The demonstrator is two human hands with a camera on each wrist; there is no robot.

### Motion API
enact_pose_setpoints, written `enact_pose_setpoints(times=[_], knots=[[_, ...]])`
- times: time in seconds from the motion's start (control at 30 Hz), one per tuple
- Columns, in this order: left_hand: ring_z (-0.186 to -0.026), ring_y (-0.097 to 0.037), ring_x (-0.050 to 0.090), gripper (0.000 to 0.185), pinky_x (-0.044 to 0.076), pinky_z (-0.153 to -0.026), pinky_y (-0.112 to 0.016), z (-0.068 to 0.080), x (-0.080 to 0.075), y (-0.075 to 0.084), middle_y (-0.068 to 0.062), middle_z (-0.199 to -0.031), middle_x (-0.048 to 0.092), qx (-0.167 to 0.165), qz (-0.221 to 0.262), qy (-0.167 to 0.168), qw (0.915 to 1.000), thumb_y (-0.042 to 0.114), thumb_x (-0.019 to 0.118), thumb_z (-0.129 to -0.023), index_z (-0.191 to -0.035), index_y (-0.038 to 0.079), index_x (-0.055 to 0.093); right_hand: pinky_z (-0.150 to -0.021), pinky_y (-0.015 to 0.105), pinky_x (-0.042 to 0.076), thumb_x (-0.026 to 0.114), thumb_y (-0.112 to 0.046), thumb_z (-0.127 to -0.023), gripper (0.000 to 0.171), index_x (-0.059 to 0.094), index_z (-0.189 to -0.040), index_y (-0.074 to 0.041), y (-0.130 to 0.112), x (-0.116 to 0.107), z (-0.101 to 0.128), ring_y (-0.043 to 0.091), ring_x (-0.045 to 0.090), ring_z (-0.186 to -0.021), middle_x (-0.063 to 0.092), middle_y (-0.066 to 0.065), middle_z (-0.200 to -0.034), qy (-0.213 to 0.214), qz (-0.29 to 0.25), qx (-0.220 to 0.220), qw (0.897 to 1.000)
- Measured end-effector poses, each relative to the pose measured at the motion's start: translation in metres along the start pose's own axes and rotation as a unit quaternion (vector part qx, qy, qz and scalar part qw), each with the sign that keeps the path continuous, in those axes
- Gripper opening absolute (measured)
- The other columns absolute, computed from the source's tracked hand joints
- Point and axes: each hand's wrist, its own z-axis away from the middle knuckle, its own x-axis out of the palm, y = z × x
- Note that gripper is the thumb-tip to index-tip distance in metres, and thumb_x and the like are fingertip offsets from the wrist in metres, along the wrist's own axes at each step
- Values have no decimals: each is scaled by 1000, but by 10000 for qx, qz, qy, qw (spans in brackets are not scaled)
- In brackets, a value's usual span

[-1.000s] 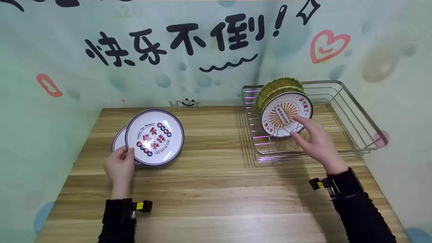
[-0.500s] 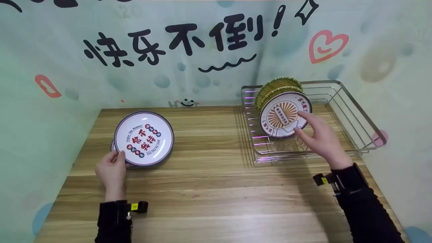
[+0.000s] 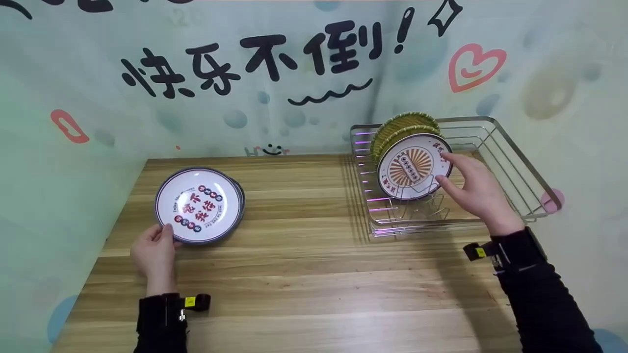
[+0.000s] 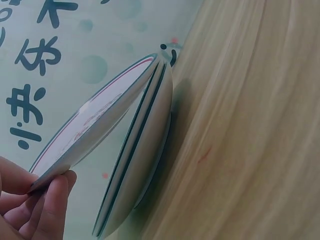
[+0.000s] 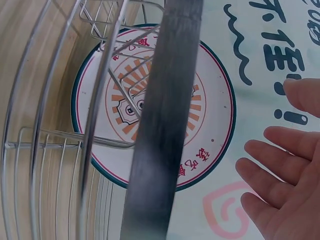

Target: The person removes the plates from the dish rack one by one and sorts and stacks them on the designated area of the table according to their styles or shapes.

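My left hand (image 3: 166,235) pinches the near rim of a white plate (image 3: 198,205) with a dark rim and red characters. That plate lies tilted over a matching plate (image 3: 240,195) on the wooden table. In the left wrist view, thumb and fingers (image 4: 52,192) hold the top plate (image 4: 100,125), its far edge on the lower plate (image 4: 145,150). My right hand (image 3: 444,171) is open, fingers straight, at the right rim of an orange sunburst plate (image 3: 412,166) standing upright in a wire rack (image 3: 520,166). The right wrist view shows this plate (image 5: 210,95) beside my fingers (image 5: 272,157).
Green-rimmed plates (image 3: 400,123) stand behind the sunburst plate in the rack. A thick rack bar (image 5: 160,150) crosses the right wrist view. The wooden table (image 3: 304,274) meets a printed backdrop wall behind and on both sides.
My left hand has brought the tilted top plate down and to the left over the lower plate. My right hand has shifted slightly up and right along the sunburst plate's rim.
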Motion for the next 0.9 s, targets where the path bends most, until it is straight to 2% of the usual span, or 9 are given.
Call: enact_pose_setpoints(times=[0.23, 0.47, 0.7, 0.83, 0.9], knots=[[-58, -6, 64, 37, 59, -64, -24, -3, -2, -1, -31, -127, 58, -182, 185, -107, 9996, 11, 62, -98, -130, -7, 58, -108, 60, 32, 68, -13, -93, 50, 51, -136, 8, 1, -4, -6, 47, 46, -125, 53, 30, -135, -54, -32, 15, 10000], [-58, -6, 65, 38, 59, -63, -23, -6, -3, -3, -31, -127, 58, -347, 237, -149, 9990, 13, 60, -99, -131, -8, 57, -108, 59, 32, 68, -14, -94, 51, 51, -137, 7, 2, -4, -8, 46, 46, -126, 53, 29, -136, -109, -10, 18, 9999], [-60, -6, 66, 39, 59, -65, -24, -9, -6, -4, -21, -111, 64, -465, 91, -240, 9986, 16, 60, -99, -130, -9, 57, -108, 61, 31, 67, -17, -94, 53, 50, -137, 8, 2, -4, -9, 48, 44, -127, 51, 30, -136, -302, 96, 61, 9995], [-62, -6, 66, 41, 59, -67, -23, -12, -9, -5, -15, -107, 62, -549, 105, -309, 9980, 17, 60, -99, -131, -9, 54, -107, 61, 32, 67, -16, -94, 52, 50, -136, 10, 1, -7, -11, 49, 45, -125, 52, 32, -134, -328, 133, 51, 9994], [-61, -5, 66, 43, 59, -67, -24, -12, -11, -5, -10, -99, 63, -591, 64, -343, 9976, 18, 59, -100, -132, -9, 53, -106, 61, 33, 67, -15, -93, 52, 50, -136, 10, 0, -8, -12, 48, 46, -124, 53, 32, -132, -349, 126, 35, 9993]])
